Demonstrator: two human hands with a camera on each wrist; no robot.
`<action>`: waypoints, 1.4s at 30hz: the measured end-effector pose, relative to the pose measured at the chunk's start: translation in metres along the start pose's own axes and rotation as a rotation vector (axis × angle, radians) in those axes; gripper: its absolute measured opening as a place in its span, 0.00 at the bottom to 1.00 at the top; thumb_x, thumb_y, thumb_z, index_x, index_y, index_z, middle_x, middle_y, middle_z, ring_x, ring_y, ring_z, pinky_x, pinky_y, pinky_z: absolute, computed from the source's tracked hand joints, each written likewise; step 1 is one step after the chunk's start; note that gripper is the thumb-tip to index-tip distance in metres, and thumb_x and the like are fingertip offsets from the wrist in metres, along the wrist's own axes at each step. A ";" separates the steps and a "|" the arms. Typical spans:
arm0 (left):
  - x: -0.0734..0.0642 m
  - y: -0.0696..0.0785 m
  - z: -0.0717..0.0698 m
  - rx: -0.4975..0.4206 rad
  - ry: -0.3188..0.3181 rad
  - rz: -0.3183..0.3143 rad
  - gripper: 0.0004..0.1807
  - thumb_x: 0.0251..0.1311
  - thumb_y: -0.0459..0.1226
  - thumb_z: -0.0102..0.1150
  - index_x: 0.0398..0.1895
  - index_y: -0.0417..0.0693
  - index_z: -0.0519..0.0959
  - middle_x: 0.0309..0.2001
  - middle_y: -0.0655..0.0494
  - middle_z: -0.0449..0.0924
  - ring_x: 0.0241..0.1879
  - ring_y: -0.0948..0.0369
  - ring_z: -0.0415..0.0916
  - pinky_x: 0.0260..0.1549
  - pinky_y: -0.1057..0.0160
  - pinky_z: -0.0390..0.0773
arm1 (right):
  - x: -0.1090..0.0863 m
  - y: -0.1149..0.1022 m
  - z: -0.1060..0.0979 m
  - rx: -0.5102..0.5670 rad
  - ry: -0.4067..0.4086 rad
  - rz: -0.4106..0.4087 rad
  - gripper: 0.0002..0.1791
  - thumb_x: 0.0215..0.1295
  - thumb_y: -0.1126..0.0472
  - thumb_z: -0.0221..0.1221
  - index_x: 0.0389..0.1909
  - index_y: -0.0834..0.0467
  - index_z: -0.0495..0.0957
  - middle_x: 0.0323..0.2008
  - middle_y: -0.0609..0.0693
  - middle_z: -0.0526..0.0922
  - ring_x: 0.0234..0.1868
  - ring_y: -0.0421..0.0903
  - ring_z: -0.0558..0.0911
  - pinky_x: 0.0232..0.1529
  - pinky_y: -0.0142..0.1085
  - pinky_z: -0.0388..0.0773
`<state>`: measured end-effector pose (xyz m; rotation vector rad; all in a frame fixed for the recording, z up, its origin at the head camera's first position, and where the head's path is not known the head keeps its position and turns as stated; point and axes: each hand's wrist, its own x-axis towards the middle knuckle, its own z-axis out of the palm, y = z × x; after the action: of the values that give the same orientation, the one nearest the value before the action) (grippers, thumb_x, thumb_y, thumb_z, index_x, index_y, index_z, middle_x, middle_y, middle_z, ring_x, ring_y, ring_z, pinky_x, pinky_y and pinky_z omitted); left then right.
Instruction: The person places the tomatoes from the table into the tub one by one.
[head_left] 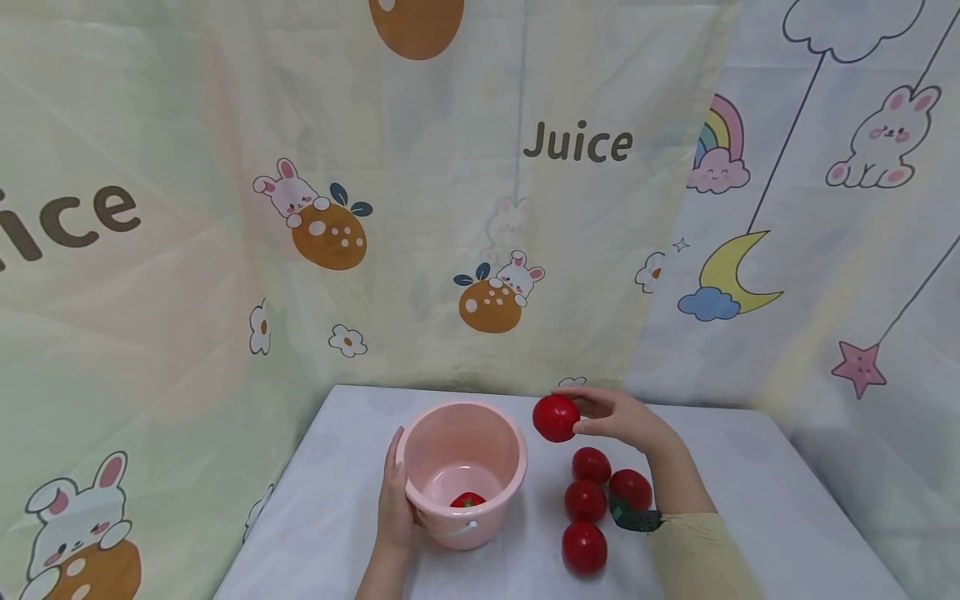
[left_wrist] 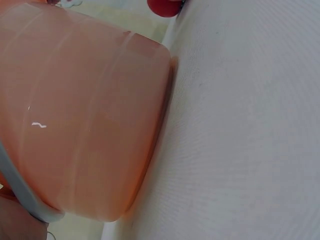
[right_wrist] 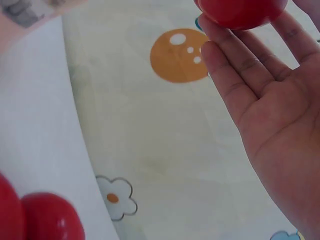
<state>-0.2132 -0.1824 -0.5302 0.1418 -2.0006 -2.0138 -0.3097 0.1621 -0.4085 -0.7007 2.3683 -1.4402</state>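
A pink bucket (head_left: 465, 442) stands upright on the table, and one red tomato (head_left: 468, 500) lies at its bottom. Against the bucket's left side is my left hand (head_left: 395, 500), its fingers and thumb spread round the outer wall. My right hand (head_left: 618, 421) pinches another red tomato (head_left: 556, 417) in its fingertips, raised to the right of the bucket's rim. The right wrist view shows this held tomato (right_wrist: 242, 11) at the ends of the fingers, its top cut off. Several more tomatoes (head_left: 585, 501) sit grouped below the right hand, right of the bucket.
The table (head_left: 300, 517) has a white cover. Printed curtains (head_left: 420, 167) hang close behind it and at both sides. A dark band (head_left: 636, 518) at the right wrist partly covers one tomato. The bucket's pale handle (left_wrist: 25, 190) hangs down its outside.
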 end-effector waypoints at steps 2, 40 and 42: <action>0.000 0.001 0.000 -0.007 -0.004 -0.009 0.24 0.64 0.59 0.31 0.65 0.83 0.51 0.66 0.78 0.56 0.68 0.64 0.54 0.63 0.39 0.57 | 0.009 -0.008 0.003 -0.007 -0.034 -0.027 0.35 0.45 0.51 0.69 0.58 0.38 0.69 0.54 0.46 0.75 0.56 0.50 0.74 0.44 0.41 0.81; 0.002 0.005 0.002 0.003 0.013 -0.063 0.27 0.61 0.58 0.43 0.64 0.86 0.51 0.64 0.78 0.57 0.66 0.63 0.56 0.56 0.45 0.70 | 0.144 -0.090 0.099 -0.283 -0.696 0.037 0.27 0.43 0.54 0.71 0.49 0.38 0.77 0.48 0.39 0.78 0.53 0.45 0.74 0.42 0.44 0.81; 0.002 0.004 0.003 0.015 0.015 -0.057 0.28 0.61 0.58 0.43 0.64 0.86 0.51 0.65 0.78 0.56 0.66 0.62 0.55 0.56 0.45 0.70 | 0.146 -0.092 0.107 -0.291 -0.720 0.070 0.27 0.42 0.55 0.71 0.48 0.39 0.78 0.47 0.40 0.79 0.52 0.45 0.74 0.44 0.46 0.81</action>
<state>-0.2150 -0.1802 -0.5262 0.2189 -2.0250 -2.0262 -0.3586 -0.0322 -0.3745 -0.9902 1.9932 -0.6456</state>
